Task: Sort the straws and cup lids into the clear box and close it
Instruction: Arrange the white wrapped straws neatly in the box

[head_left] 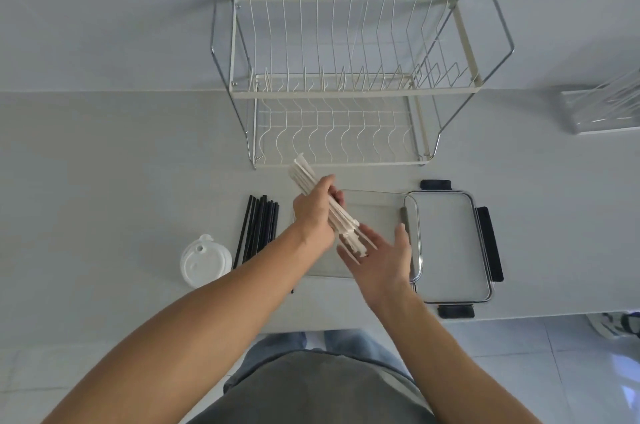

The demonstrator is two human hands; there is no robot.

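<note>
White paper-wrapped straws (325, 207), with no readable print, are grasped as a bundle in the left hand (313, 212) above the clear box (377, 205) near the counter's front edge; the right hand (381, 257) lies flat and relaxed under their lower ends. Black straws (258, 229) and cup lids (204, 262) lie left of the box, its lid (450, 243) to the right.

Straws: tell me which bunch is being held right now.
The white straws. The left hand grips that bundle above the clear box, with the open right hand beneath its lower end. The black straws lie untouched on the counter.
</note>
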